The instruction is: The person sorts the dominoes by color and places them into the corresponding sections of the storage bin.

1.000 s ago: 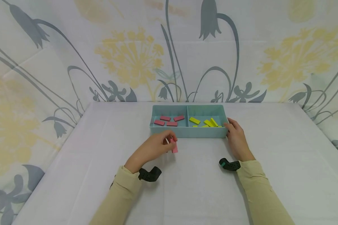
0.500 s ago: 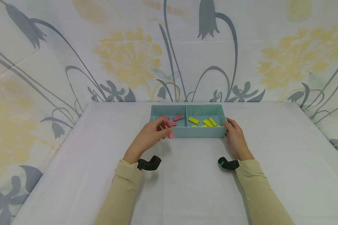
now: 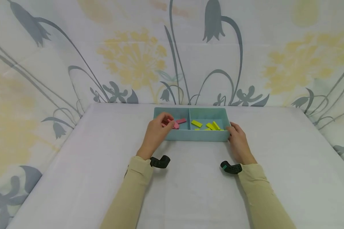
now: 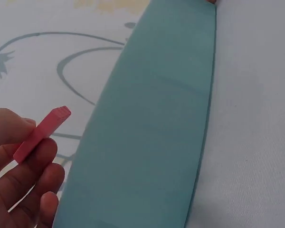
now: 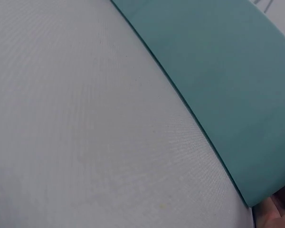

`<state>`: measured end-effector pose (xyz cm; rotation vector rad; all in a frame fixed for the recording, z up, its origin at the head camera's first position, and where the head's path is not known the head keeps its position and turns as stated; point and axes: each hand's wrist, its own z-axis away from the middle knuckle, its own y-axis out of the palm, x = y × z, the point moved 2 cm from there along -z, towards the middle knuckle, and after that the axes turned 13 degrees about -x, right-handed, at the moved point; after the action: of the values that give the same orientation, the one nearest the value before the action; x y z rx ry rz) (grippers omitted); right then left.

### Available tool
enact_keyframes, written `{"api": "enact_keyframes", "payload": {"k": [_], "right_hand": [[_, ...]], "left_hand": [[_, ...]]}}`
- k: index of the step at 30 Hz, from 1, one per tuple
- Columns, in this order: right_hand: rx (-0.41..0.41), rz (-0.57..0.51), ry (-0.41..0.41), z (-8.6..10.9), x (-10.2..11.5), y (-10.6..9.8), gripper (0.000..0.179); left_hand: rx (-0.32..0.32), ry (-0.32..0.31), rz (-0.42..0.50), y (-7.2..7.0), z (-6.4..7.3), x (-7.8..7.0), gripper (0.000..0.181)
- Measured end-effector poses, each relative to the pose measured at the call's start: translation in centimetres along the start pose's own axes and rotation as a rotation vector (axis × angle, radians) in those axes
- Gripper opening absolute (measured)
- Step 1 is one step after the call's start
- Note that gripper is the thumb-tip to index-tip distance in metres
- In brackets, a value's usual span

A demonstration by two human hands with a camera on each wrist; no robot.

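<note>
My left hand [image 3: 157,128] pinches a small pink block [image 4: 42,134] between thumb and fingers, over the left compartment of a teal two-compartment box [image 3: 196,136]. In the left wrist view the block tilts upward, beside the box's front wall. Other pink blocks [image 3: 181,121] lie in that compartment, partly hidden by the hand. Several yellow blocks [image 3: 197,123] lie in the right compartment, some partly behind the front wall. My right hand [image 3: 239,143] holds the box at its front right corner, thumb at the rim; in the right wrist view only its fingers [image 5: 278,211] show.
A white cloth [image 3: 195,190] covers the table under the box. Behind the table hangs a flower-patterned curtain [image 3: 149,63], close to the box's back wall. A divider [image 3: 189,119] splits the box. Both wrists wear black bands.
My left hand has moved forward with the pink block, from in front of the box to over its left compartment. The right hand has stayed at the box's corner.
</note>
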<state>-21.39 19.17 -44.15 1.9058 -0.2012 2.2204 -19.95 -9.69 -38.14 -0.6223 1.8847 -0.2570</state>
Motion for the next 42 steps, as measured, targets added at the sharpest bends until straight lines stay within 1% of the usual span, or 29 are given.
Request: {"api": "enact_keyframes", "payload": {"k": [4, 7, 12, 16, 19, 23, 25, 27, 29, 31, 35, 39, 42], "right_hand": [[-0.01, -0.011, -0.001, 0.0, 0.0, 0.2, 0.053], [-0.019, -0.01, -0.001, -0.2, 0.0, 0.2, 0.052], [0.0, 0.008, -0.011, -0.4, 0.0, 0.4, 0.053], [-0.008, 0.03, -0.005, -0.2, -0.1, 0.3, 0.054], [-0.016, 0.032, 0.004, -0.1, -0.2, 0.3, 0.055], [-0.006, 0.026, -0.011, -0.1, 0.0, 0.5, 0.054], [-0.001, 0.024, -0.03, -0.1, 0.2, 0.6, 0.054], [-0.005, 0.027, -0.041, -0.2, 0.4, 0.6, 0.054], [-0.01, 0.023, -0.035, 0.0, 0.5, 0.5, 0.054], [-0.015, 0.022, -0.017, 0.2, 0.6, 0.4, 0.053], [-0.02, 0.013, 0.01, 1.2, 1.1, 0.4, 0.052], [-0.015, 0.008, 0.0, 1.9, 1.6, 0.7, 0.052], [-0.01, 0.001, -0.007, 1.9, 1.5, 0.9, 0.052]], "left_hand": [[-0.005, -0.013, -0.021, 0.5, -0.6, 0.4, 0.013], [0.022, -0.015, -0.04, 0.7, -1.1, 0.4, 0.014], [0.052, -0.003, -0.105, 0.9, -2.0, 0.1, 0.012], [0.084, -0.018, -0.133, 1.2, -2.5, 0.2, 0.013], [0.132, -0.034, -0.156, 1.5, -2.7, 0.3, 0.016], [0.206, -0.03, -0.25, 1.8, -3.1, 0.4, 0.019], [0.248, -0.008, -0.306, 1.9, -3.4, 0.3, 0.021], [0.293, 0.027, -0.355, 2.1, -3.6, 0.2, 0.024], [0.339, 0.061, -0.392, 2.3, -3.7, 0.1, 0.027], [0.379, 0.08, -0.427, 2.6, -3.7, 0.2, 0.029], [0.43, 0.065, -0.475, 2.8, -3.3, 0.4, 0.032], [0.465, 0.045, -0.504, 2.8, -3.2, 0.4, 0.034], [0.483, 0.034, -0.52, 2.6, -3.2, 0.5, 0.035]]}}
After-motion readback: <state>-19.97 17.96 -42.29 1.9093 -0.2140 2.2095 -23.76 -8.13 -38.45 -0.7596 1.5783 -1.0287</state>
